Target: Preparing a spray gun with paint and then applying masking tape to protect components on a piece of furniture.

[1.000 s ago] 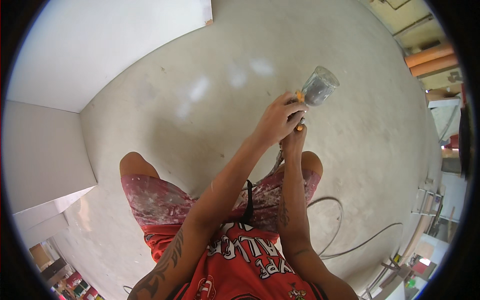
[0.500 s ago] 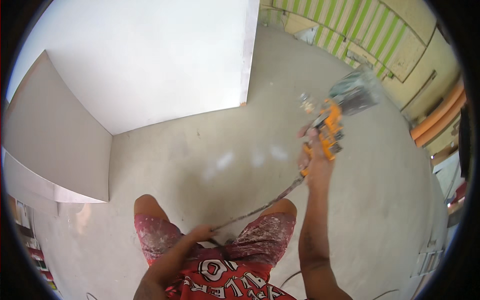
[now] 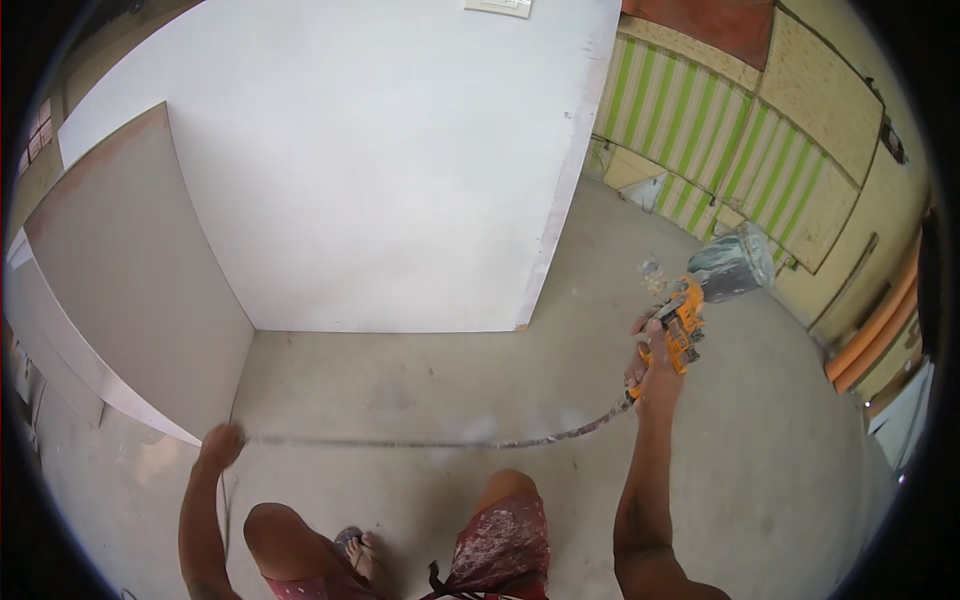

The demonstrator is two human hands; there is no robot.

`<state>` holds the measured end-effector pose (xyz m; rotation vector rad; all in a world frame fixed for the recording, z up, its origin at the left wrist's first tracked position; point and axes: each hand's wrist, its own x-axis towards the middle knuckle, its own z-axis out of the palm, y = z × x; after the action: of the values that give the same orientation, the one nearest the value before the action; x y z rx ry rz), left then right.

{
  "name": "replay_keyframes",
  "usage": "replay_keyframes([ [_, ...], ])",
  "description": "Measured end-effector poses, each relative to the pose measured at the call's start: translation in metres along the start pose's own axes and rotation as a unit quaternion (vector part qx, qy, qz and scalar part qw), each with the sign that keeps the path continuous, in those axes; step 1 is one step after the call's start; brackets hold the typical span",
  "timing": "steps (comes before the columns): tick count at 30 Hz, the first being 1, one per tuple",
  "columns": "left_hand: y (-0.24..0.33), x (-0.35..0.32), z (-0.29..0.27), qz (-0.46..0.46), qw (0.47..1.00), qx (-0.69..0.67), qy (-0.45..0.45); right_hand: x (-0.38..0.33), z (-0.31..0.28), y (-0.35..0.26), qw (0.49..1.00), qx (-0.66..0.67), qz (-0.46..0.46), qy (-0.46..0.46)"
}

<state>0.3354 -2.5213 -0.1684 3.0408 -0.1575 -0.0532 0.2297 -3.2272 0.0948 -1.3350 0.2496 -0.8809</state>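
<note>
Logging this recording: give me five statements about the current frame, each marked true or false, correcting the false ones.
1. The right hand grips an orange spray gun. True.
2. The large white panel stands right of the spray gun. False: it stands left of it.
3. The left hand holds a hose. True.
4. The striped covering is blue and red. False: green and pale.
5. Both knees show below the hose. True.
</note>
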Motion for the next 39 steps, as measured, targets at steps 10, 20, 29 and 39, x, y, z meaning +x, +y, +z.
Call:
replay_keyframes([
  [10, 0.060, -0.178, -0.020, -0.066, 0.981, -0.138, 0.119, 0.020, -0.018, -0.003, 0.996, -0.013, 0.083, -0.036],
  [20, 0.228, -0.117, -0.166, -0.037, 0.958, -0.069, -0.277, 0.036, -0.047, -0.067, 0.929, -0.122, 0.217, -0.275],
  [29, 0.155, -0.146, -0.090, -0.143, 0.924, -0.014, -0.355, 0.072, -0.069, -0.028, 0.885, -0.197, 0.204, -0.368],
  [39, 0.278, -0.382, -0.030, -0.164, 0.937, -0.308, -0.035, 0.037, 0.053, -0.182, 0.831, -0.238, 0.052, -0.501],
])
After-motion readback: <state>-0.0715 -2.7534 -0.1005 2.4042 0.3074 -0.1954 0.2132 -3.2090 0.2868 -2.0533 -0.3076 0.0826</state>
